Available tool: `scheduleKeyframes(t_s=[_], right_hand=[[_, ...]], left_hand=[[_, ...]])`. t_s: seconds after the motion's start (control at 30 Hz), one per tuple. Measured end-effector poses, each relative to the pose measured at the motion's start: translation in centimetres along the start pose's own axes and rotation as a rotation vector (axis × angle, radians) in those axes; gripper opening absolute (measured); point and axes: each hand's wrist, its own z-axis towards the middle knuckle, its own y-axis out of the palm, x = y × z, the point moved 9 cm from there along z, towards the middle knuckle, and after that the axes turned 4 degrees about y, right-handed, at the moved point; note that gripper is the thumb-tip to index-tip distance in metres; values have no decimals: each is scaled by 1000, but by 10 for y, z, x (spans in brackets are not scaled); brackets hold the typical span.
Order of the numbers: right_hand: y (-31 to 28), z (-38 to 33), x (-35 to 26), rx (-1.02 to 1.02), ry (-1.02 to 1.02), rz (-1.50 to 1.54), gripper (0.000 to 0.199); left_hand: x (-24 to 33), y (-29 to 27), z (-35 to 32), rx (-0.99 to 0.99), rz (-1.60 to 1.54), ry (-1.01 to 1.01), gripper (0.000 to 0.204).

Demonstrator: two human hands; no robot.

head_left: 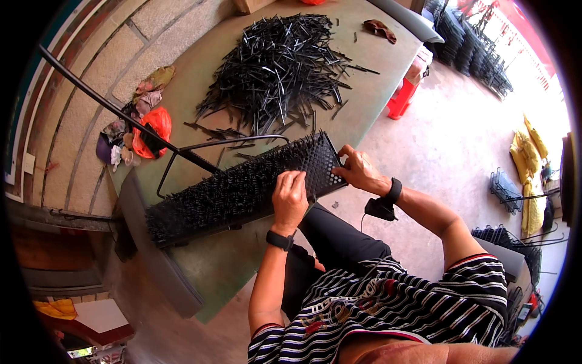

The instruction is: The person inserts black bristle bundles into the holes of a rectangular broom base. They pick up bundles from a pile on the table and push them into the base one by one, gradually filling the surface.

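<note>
A long black brush head [227, 188] lies slantwise on the table's near edge, densely set with short black bristles. Toward its right end the perforated plate [320, 170] shows bare rows of holes. My left hand [290, 197] is closed in a pinch over the front edge of the brush head; what its fingertips hold is hidden. At the right end, my right hand [359, 170] has thumb and forefinger bent in against the holes, and anything between them is too small to make out. A large heap of loose black strips [276, 67] lies beyond the brush head.
A long black pole [109, 106] with a bent wire brace rises from the brush head to the upper left. On the green tabletop [379, 76] lies a brown scrap [380, 30]. A red plastic bag [154, 130] and rags sit by the wall. A red stool [401, 100] stands right.
</note>
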Motion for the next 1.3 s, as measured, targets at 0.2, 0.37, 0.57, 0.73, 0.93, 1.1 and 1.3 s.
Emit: scheduleKeyframes(t_s=[0.2,0.37,0.57,0.73,0.93,1.1,1.3], right_hand=[[-61,87,29,185,-68,-122,29],[-76,208,45,310,-160,-384,42],[-35,317,71,32,234,-414,49],[6,345,72,-148,308,-593,56],[30,354,95,-374,251,-632,43],[38,348,116,-543,-8,-767,32],[36,299,106,-409,-255,-857,40]], left_hand=[[-1,4,-6,-12,-25,-47,21],[-2,5,-3,-35,-27,-37,22],[-7,9,-7,-79,-12,-57,24],[-9,11,-6,-116,-23,-75,27],[-11,14,-8,-162,-8,-81,29],[-11,13,-7,-153,7,-79,28],[-11,11,-6,-141,12,-77,27]])
